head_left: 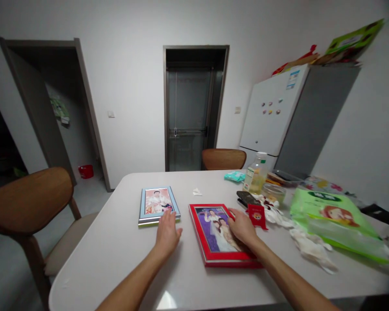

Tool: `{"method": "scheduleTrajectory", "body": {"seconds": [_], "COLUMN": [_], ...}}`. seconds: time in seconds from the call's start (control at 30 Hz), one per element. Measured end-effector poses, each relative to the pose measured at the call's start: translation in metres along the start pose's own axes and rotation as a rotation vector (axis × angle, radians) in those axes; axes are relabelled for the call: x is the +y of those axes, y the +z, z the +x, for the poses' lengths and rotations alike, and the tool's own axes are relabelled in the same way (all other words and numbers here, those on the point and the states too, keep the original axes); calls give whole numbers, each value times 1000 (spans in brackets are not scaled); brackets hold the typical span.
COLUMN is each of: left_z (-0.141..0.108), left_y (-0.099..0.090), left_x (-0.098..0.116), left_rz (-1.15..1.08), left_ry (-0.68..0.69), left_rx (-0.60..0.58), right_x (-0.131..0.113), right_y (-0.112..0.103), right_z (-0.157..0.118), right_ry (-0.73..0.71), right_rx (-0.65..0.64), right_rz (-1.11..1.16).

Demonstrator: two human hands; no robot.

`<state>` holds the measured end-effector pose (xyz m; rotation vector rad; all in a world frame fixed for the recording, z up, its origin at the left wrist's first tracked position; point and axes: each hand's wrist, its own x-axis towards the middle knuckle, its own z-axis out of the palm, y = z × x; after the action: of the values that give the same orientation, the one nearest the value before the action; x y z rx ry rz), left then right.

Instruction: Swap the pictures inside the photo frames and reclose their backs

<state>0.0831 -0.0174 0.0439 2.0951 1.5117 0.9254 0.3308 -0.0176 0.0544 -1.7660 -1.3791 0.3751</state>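
A blue-edged framed photo [158,202] lies at the left of the white table [116,255], apparently on top of another frame with a yellow-green edge. My left hand [167,231] is over its near right corner, fingers stretched forward; whether they touch it is hard to tell. To the right lies a red-framed photo [210,255] showing several people on a purple background. My right hand [243,225] rests on its right side, fingers bent at the frame's edge. Just right of that hand is a small red packet [257,215].
Along the right side are a green tissue pack [337,211], crumpled tissues [313,248], a black phone [247,198], a bottle [256,175] and a round clear container [274,193]. A teal packet [235,176] lies at the far edge. Wooden chairs stand left [29,198] and behind [224,159].
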Motion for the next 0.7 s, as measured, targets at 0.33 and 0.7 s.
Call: {"method": "scheduleTrajectory", "body": {"seconds": [0.33, 0.7], "left_z": [16, -53], "left_y": [-49, -82], "left_x": [-28, 12], "left_rz": [251, -99], "left_ry": [47, 83], "left_rx": [21, 149], "right_x": [-92, -176], "right_y": [109, 112], "right_z": [-67, -104], "right_ry": [75, -82], "right_rx": [-399, -255], "right_rz": [669, 1011]}}
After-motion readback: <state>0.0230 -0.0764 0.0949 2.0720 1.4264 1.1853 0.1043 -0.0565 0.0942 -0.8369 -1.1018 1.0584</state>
